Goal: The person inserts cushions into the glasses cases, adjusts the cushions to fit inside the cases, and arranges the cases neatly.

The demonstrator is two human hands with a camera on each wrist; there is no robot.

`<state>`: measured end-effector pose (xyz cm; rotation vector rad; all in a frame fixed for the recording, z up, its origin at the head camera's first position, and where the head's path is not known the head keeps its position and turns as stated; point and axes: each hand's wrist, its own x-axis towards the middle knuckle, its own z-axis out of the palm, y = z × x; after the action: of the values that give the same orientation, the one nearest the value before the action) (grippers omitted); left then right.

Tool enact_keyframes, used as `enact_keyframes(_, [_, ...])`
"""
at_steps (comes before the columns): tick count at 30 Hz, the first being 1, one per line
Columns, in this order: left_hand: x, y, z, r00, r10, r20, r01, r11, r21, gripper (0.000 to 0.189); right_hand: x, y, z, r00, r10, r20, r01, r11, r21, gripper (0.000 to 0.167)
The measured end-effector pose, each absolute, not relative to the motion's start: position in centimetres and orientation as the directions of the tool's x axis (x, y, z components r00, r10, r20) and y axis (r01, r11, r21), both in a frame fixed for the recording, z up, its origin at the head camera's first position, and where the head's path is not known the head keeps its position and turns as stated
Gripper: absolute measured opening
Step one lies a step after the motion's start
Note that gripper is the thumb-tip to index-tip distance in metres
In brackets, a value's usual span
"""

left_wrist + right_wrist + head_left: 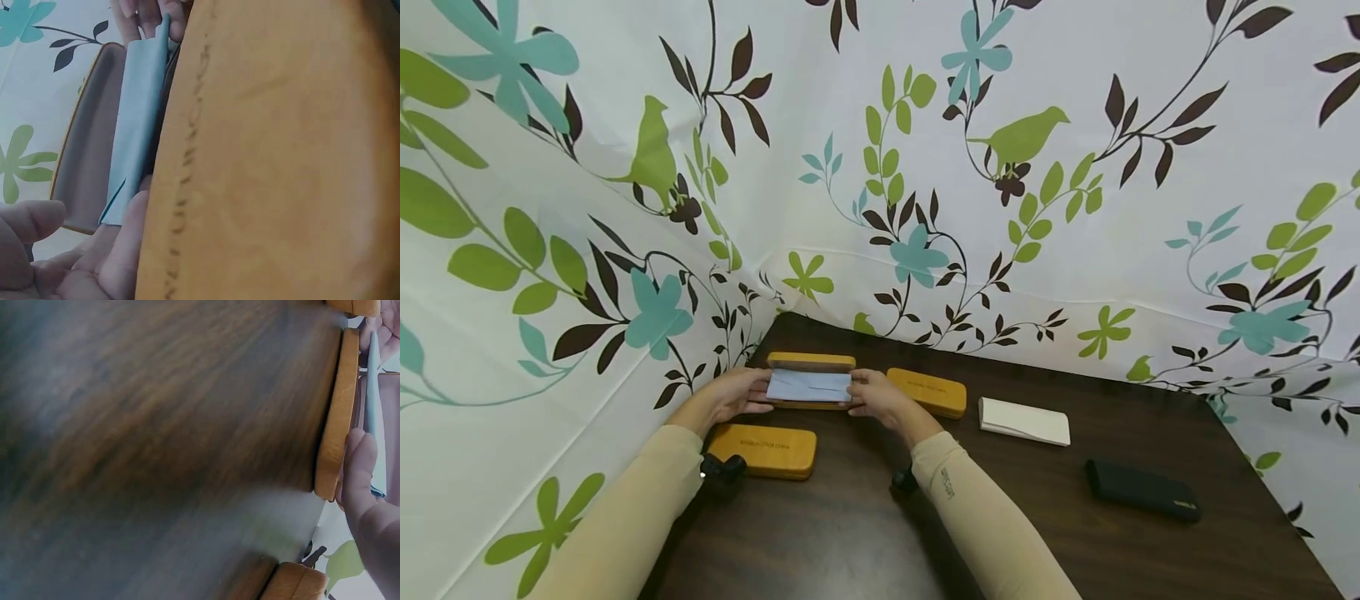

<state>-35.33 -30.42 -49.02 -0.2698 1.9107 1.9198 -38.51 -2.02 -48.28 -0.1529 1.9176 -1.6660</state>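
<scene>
Both hands meet at a folded light-blue cloth, one at each short end. The left hand holds the left end, its fingers close against the fold in the left wrist view. My right hand pinches the other end, thumb towards the camera. Directly under the cloth lies an open yellow-brown eyeglass case, its grey-lined lid raised at the back. The cloth hides most of the lower half.
A closed matching case lies in front of the left hand, another right of the open one. Farther right are a white folded item and a black case on the dark table. Patterned curtains border the table.
</scene>
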Motion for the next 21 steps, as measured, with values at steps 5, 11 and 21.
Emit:
enact_keyframes(5, [-35.3, -30.7, -48.9, -0.897, 0.179, -0.404, -0.404, 0.042, 0.914, 0.059, -38.6, -2.1, -48.7, -0.817, -0.467, -0.339, 0.285, 0.185, -0.941, 0.055])
enact_keyframes(11, [-35.0, -31.1, -47.9, -0.877, 0.215, -0.429, -0.438, 0.006, 0.899, 0.063, -38.5, -2.2, -48.6, -0.8, -0.494, -0.34, 0.306, 0.151, -0.94, 0.059])
enact_keyframes(21, [-35.0, -31.6, -47.5, -0.879, 0.219, -0.423, -0.439, -0.027, 0.898, 0.062, -38.4, -2.4, -48.7, -0.777, -0.531, -0.337, 0.274, 0.196, -0.941, 0.066])
